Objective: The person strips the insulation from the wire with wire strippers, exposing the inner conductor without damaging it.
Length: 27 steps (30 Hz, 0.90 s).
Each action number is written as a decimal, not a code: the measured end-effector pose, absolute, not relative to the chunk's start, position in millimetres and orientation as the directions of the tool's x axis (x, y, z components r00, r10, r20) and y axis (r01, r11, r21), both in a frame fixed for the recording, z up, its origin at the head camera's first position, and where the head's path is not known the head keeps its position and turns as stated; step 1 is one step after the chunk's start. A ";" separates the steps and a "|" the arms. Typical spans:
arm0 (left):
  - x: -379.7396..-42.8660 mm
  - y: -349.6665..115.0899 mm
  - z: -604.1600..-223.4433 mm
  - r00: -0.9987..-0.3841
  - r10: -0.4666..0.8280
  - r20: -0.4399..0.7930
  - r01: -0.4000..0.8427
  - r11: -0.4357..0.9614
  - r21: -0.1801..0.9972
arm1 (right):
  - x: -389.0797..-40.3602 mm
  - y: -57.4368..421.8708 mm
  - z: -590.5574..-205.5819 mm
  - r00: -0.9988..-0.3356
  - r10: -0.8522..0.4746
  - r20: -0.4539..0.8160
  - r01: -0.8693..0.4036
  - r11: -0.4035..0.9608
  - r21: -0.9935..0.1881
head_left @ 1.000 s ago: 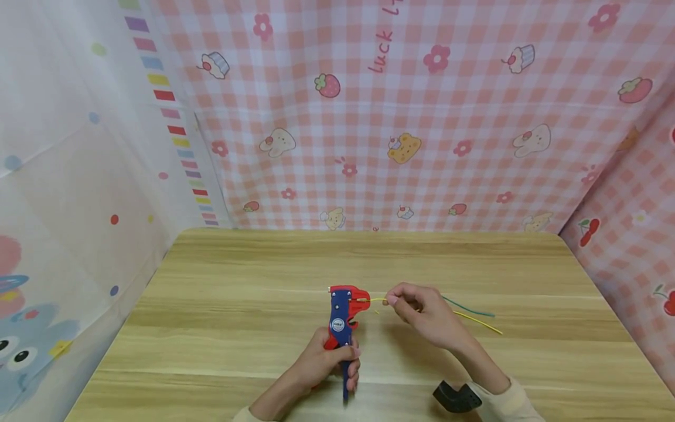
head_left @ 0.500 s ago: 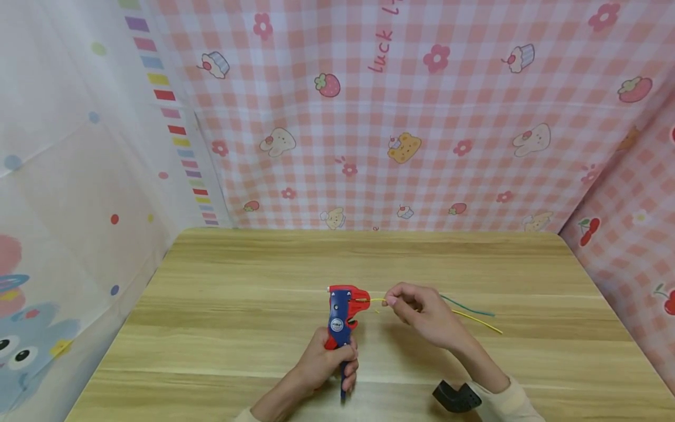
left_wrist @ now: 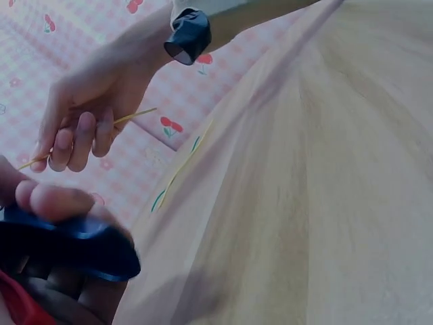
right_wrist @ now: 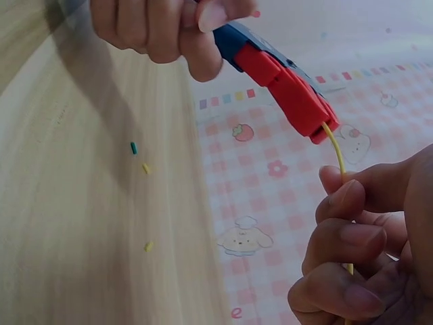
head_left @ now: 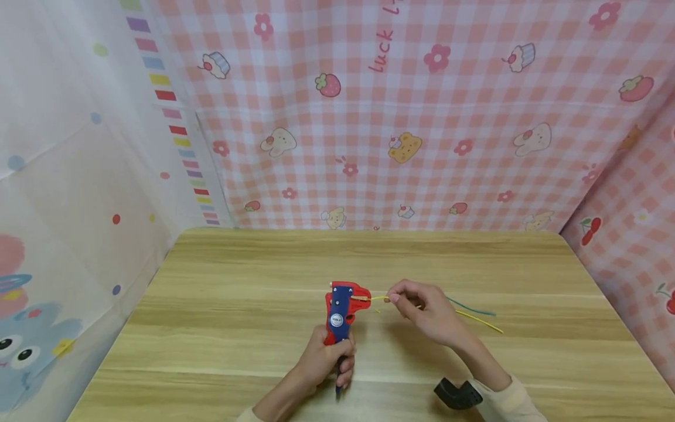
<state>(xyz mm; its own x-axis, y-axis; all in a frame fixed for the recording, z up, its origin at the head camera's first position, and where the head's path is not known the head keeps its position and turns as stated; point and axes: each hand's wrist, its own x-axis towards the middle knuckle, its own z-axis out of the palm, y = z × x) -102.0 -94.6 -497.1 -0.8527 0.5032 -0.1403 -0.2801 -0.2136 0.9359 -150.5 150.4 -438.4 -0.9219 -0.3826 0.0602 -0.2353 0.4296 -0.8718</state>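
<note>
My left hand (head_left: 328, 357) grips the handles of a blue and red wire stripper (head_left: 340, 308), its red head turned toward the right. A thin yellow wire (right_wrist: 337, 147) runs from the tool's nose to my right hand (head_left: 428, 312). There the thumb and index finger pinch it a short way from the nose. The wire's front end is hidden inside the stripper. In the left wrist view, the wire's tail (left_wrist: 139, 114) sticks out beyond the curled fingers of the right hand.
A green wire (head_left: 471, 307) lies on the wooden table (head_left: 221, 328), together with another yellow wire (left_wrist: 177, 170). Small cut bits, a green piece (right_wrist: 133, 147) and yellow pieces (right_wrist: 146, 168), are scattered below the hands. A black device (head_left: 457, 394) sits at the right wrist. Patterned curtains (head_left: 369, 117) surround the table.
The stripper's handle has swung slightly left and its head has risen a little. More of its red part shows left of the blue body. The right hand stays almost still.
</note>
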 end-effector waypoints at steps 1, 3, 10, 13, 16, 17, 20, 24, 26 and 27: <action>-102.3 -94.5 -497.2 -0.846 0.513 -0.142 -0.285 -0.211 0.935 | -150.7 151.3 -437.7 -0.922 -0.381 0.062 -0.236 0.429 -0.872; -103.1 -93.9 -497.2 -0.833 0.532 -0.152 -0.301 -0.205 0.931 | -151.1 153.1 -436.4 -0.923 -0.379 0.061 -0.234 0.428 -0.873; -106.5 -92.4 -496.7 -0.811 0.553 -0.192 -0.342 -0.181 0.922 | -152.7 158.5 -433.5 -0.922 -0.378 0.087 -0.255 0.419 -0.871; -107.8 -93.4 -498.0 -0.819 0.538 -0.200 -0.338 -0.171 0.926 | -153.4 161.0 -432.0 -0.924 -0.372 0.093 -0.257 0.420 -0.870; -109.4 -95.5 -499.4 -0.829 0.521 -0.204 -0.334 -0.169 0.927 | -154.0 163.8 -430.6 -0.926 -0.365 0.095 -0.257 0.425 -0.868; -110.0 -96.3 -499.6 -0.832 0.516 -0.205 -0.333 -0.168 0.928 | -154.2 164.9 -430.3 -0.926 -0.364 0.097 -0.259 0.428 -0.866; -111.6 -98.3 -500.0 -0.838 0.504 -0.209 -0.331 -0.166 0.929 | -155.4 168.5 -430.1 -0.925 -0.363 0.112 -0.273 0.430 -0.861; -112.8 -100.5 -499.5 -0.845 0.492 -0.209 -0.323 -0.158 0.933 | -157.5 174.2 -430.7 -0.924 -0.357 0.138 -0.291 0.420 -0.859; -113.1 -101.4 -499.3 -0.847 0.489 -0.209 -0.321 -0.155 0.934 | -158.3 177.5 -430.9 -0.925 -0.351 0.143 -0.292 0.418 -0.860; -113.1 -101.8 -499.2 -0.848 0.487 -0.209 -0.319 -0.154 0.935 | -158.5 179.1 -431.0 -0.926 -0.349 0.145 -0.293 0.416 -0.861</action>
<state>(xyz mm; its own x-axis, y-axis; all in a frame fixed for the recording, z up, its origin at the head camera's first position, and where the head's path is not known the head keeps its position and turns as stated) -113.1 -101.8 -499.2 -0.8478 0.4874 -0.2092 -0.3191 -0.1538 0.9352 -158.5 179.1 -431.0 -0.9256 -0.3495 0.1455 -0.2925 0.4164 -0.8608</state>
